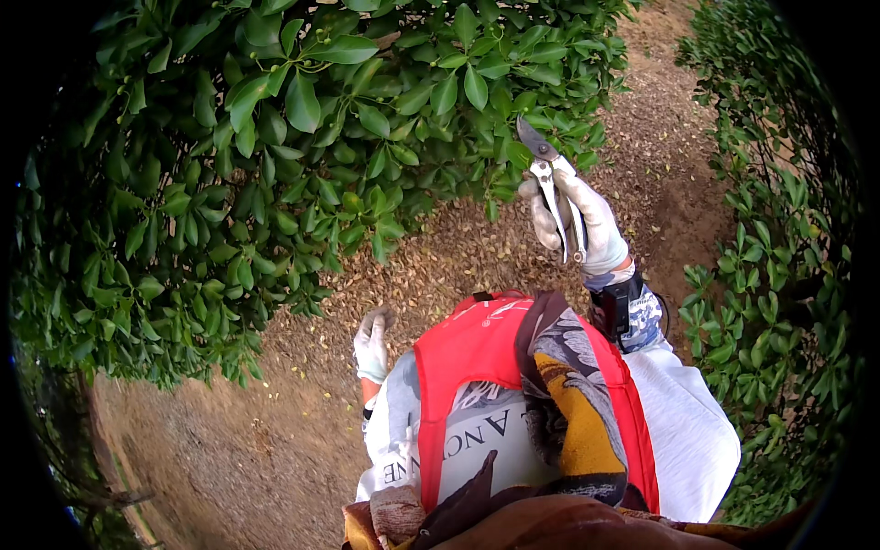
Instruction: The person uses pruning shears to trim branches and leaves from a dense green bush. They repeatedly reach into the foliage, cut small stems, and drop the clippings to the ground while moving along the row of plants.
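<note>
My right hand (591, 220), in a pale work glove, is closed around a pair of pruning shears (564, 215) with white metal handles and dark blades. The blades point up and slightly left, close to the leaves at the right end of a green hedge (302, 101). Lower down on the left, my gloved left hand (370, 344) hangs beside my body, its fingers loosely curled and partly hidden. No object shows in it.
Dense foliage fills the upper left. Another leafy bush (761, 266) stands on the right. Between them runs brown ground (440, 247) strewn with dry leaves. A red vest (467, 335) and a patterned scarf (587, 412) on my body cover the lower middle.
</note>
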`<state>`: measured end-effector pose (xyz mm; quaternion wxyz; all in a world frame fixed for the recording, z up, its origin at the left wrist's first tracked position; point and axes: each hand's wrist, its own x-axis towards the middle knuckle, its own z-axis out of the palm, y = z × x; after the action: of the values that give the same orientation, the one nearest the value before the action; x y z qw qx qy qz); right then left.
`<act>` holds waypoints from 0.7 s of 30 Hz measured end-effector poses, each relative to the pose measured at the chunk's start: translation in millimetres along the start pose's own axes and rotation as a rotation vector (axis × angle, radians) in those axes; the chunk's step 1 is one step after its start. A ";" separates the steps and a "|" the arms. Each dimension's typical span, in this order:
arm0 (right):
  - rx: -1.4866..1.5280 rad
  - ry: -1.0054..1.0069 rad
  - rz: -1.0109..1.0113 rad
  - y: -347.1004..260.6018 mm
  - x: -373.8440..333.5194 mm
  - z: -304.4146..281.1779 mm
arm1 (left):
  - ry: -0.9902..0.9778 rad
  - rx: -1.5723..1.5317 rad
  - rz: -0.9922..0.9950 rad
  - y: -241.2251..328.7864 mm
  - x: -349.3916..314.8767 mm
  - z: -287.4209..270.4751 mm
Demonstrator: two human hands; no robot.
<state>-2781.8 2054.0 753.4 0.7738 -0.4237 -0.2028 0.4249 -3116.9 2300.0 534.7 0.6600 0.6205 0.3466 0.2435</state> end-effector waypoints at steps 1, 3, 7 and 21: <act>0.028 -0.027 -0.012 0.1 -0.3 -3.0 | 0.002 -0.004 0.003 0.6 -0.1 0.8; 0.110 -0.081 -0.030 -7.0 -4.9 3.0 | 0.004 -0.014 0.010 4.5 0.2 2.9; 0.040 -0.171 -0.122 -22.6 -14.5 18.8 | 0.008 -0.012 -0.011 5.3 0.7 1.2; 0.078 -0.272 -0.133 -47.8 35.1 39.8 | 0.031 -0.022 0.034 8.2 -7.4 -2.5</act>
<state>-2765.9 2089.0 813.6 0.7816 -0.3175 -0.3166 0.4337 -3122.7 2297.0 544.0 0.6570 0.6152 0.3435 0.2681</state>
